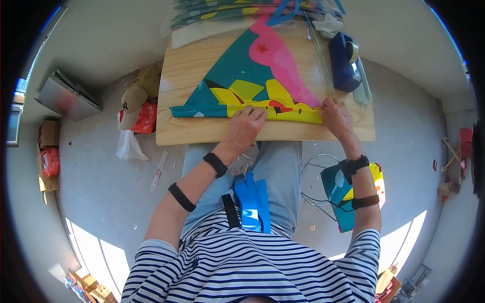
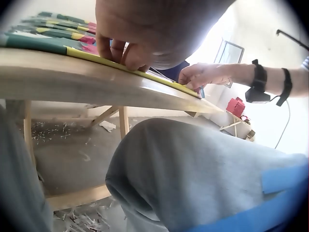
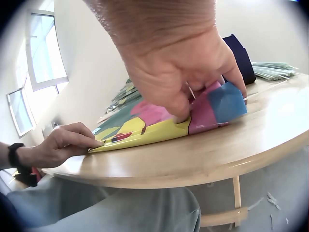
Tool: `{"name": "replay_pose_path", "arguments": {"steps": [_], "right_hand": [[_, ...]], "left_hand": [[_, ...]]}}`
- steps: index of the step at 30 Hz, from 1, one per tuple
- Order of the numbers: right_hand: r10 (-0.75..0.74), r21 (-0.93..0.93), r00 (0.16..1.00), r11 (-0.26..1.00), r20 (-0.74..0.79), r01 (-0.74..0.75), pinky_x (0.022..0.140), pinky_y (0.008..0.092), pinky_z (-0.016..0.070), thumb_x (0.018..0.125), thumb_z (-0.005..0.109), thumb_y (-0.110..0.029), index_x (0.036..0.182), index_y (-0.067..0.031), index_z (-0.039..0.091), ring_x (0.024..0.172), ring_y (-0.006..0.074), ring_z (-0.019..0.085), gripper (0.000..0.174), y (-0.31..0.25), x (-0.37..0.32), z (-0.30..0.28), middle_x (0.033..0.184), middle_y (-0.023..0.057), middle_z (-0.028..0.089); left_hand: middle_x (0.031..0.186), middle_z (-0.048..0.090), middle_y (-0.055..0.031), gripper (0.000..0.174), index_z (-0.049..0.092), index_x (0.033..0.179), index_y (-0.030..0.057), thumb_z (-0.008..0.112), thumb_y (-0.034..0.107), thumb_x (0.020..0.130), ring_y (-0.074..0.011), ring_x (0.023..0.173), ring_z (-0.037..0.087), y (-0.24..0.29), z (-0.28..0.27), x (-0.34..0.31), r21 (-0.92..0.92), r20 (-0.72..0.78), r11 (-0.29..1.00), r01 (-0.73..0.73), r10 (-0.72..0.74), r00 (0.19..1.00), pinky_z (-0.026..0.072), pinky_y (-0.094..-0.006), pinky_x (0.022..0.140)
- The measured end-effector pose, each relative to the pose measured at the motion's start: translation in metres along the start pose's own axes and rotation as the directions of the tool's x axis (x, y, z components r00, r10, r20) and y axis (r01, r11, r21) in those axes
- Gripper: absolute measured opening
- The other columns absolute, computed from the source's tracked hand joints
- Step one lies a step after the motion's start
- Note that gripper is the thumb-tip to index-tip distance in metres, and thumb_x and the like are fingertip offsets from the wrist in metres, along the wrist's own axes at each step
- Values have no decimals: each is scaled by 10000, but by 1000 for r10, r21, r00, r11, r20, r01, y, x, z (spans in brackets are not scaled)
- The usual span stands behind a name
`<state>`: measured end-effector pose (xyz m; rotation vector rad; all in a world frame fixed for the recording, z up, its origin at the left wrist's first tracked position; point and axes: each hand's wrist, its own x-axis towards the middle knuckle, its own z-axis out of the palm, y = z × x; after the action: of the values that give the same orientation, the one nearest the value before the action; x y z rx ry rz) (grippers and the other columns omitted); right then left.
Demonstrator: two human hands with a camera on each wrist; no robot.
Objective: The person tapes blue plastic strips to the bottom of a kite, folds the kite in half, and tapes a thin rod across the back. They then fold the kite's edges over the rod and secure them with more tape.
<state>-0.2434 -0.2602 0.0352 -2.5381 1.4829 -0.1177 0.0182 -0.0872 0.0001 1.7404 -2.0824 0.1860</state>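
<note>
A triangular printed kite sheet point(image 1: 242, 65), teal, pink and yellow, lies on the wooden table point(image 1: 182, 134) with its near edge folded into a long strip. A thin white rod end point(image 1: 164, 117) sticks out at the strip's left. My left hand point(image 1: 247, 123) holds the strip near its middle, fingertips and thumb at the fold. At the strip's right end, my right hand point(image 1: 337, 117) pinches the sheet between thumb and fingers. In the right wrist view, a blue corner patch point(image 3: 228, 104) shows beside that right hand point(image 3: 183, 72), with a thin rod between its fingers.
A dark blue tape dispenser point(image 1: 344, 63) stands at the table's right, beside thin pale rods point(image 1: 318, 55). More printed sheets point(image 1: 217, 12) are stacked at the far edge. Another printed piece point(image 1: 338, 197) is below my right forearm. A cap point(image 1: 134, 103) sits on bags at the left.
</note>
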Motion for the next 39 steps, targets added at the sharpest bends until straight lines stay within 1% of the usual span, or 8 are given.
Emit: {"name": "replay_pose_path", "arguments": {"steps": [8, 10, 19, 31, 35, 37, 38, 39], "right_hand": [[-9, 12, 909, 1000, -417, 16, 949, 468, 499, 886, 719, -139, 1131, -32, 676, 1099, 367, 593, 271, 20, -59, 20, 1130, 146, 653], [-213, -223, 870, 967, -445, 123, 1060, 492, 455, 875, 727, -130, 1252, -4, 658, 1181, 359, 584, 404, 12, -77, 40, 1216, 157, 647], [-169, -281, 945, 956, -280, 88, 1271, 520, 148, 954, 639, -387, 1515, 8, 447, 1514, 327, 326, 713, -16, -73, 49, 1575, 154, 432], [-109, -43, 980, 994, -164, 103, 1274, 522, 76, 1053, 427, -513, 1615, -63, 292, 1578, 295, 202, 733, 9, -73, 62, 1675, 138, 297], [-152, -112, 956, 986, -251, 127, 1258, 525, 164, 1042, 523, -399, 1567, -46, 388, 1529, 318, 313, 647, 4, -76, 57, 1626, 157, 384], [-84, 42, 845, 991, -529, 125, 1137, 486, 379, 980, 636, -232, 1356, -36, 620, 1307, 347, 542, 425, 13, -71, 49, 1383, 178, 613], [-84, 44, 847, 991, -526, 125, 1137, 486, 379, 980, 636, -232, 1356, -36, 620, 1307, 347, 542, 425, 20, -68, 44, 1383, 178, 613], [118, 179, 864, 983, -490, -34, 1032, 466, 436, 933, 661, -160, 1210, -52, 683, 1160, 345, 582, 298, 31, -63, 39, 1206, 160, 656]], "left_hand": [[1104, 631, -84, 404, 684, 1222, 40, 625, 59, 823, -274, 1119, 604, 2, 0, 0, -16, 30, 999, 27, -27, 999, 535, -392, 886], [1122, 623, -81, 411, 680, 1230, 46, 625, 57, 823, -273, 1129, 600, 2, -1, 2, -16, 72, 999, 45, -44, 996, 531, -392, 882], [1238, 622, -104, 396, 674, 1225, 39, 628, 44, 832, -279, 1208, 586, 1, 3, -2, 18, 38, 1000, 24, -25, 999, 525, -397, 888], [1383, 602, -121, 530, 625, 1355, 34, 629, 46, 825, -311, 1256, 567, -2, 5, -7, 29, 85, 1000, -10, 7, 996, 508, -418, 995], [1381, 603, -123, 508, 632, 1341, 34, 625, 69, 834, -315, 1257, 565, -2, 4, -7, 60, 79, 998, -21, 16, 997, 509, -420, 998], [1375, 604, -123, 495, 638, 1329, 38, 626, 74, 835, -319, 1260, 562, -1, 2, -6, 34, 106, 999, -1, -3, 994, 510, -424, 998], [1375, 604, -123, 495, 638, 1329, 38, 626, 74, 835, -319, 1260, 562, -1, 1, -8, 34, 109, 999, 2, -5, 994, 510, -424, 998], [1371, 605, -123, 494, 640, 1326, 39, 625, 71, 833, -319, 1263, 561, -2, 1, -6, 31, 109, 1000, 4, -8, 994, 511, -425, 996]]}}
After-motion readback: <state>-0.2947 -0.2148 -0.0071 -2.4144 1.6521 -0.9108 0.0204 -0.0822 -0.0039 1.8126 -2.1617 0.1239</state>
